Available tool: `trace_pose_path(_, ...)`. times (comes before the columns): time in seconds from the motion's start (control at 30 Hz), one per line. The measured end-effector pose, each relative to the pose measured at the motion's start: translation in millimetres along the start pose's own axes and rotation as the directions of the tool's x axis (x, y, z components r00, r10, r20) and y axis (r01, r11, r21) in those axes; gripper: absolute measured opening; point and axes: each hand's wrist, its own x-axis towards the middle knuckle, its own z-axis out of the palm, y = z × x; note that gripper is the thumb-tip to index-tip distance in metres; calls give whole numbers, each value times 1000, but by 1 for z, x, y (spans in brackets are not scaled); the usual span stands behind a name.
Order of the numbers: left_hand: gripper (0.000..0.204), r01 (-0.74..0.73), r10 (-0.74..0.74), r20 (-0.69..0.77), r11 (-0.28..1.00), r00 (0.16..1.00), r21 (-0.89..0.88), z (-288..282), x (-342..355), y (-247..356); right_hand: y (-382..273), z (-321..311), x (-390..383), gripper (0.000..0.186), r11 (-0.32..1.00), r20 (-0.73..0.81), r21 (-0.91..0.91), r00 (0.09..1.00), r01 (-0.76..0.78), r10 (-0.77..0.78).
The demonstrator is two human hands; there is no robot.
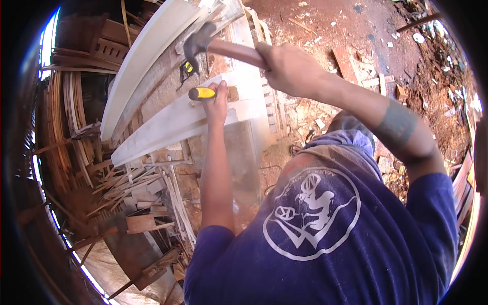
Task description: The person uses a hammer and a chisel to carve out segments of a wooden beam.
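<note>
At the pale wooden board (168,122), right hand (295,69) clenches brown-handled claw hammer (236,52): likely head-heavy, grip rearward. Left hand (217,107) grasps yellow-and-black-handled tool (205,93).

right hand (291,68) gripping hammer (231,51), left hand (217,107) holding yellow-handled tool (204,92)

Brown planks (73,109) line the left side near scattered thin sticks (119,189), and wood chips (303,116) litter reddish ground (330,15).

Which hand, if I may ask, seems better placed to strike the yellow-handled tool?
Probably the right hand: it grips the hammer, while the left hand holds the yellow-handled tool.
</note>
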Motion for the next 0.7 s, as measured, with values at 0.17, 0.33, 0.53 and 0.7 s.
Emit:
trace_pose_path(0.17, 33, -165, 162, 33, 967, 986, 194, -3, -52, -16, 37, -5, -35, 20, 981, -143, 174, 984, -83, 109)
trace_pose_path(0.33, 31, -209, 186, -135, 960, 973, -185, -7, -21, -11, 60, -4, -44, 23, 989, -202, 93, 970, -118, 135)
trace_pose_path(0.53, 42, -76, 60, -74, 968, 995, -238, -6, 22, -7, 31, -23, -34, 22, 981, -145, 174, 983, -83, 109)
trace_pose_path(0.7, 36, -4, -7, -36, 961, 999, -277, -1, 18, -10, 25, -22, -24, 23, 976, -56, 205, 995, -69, 82)
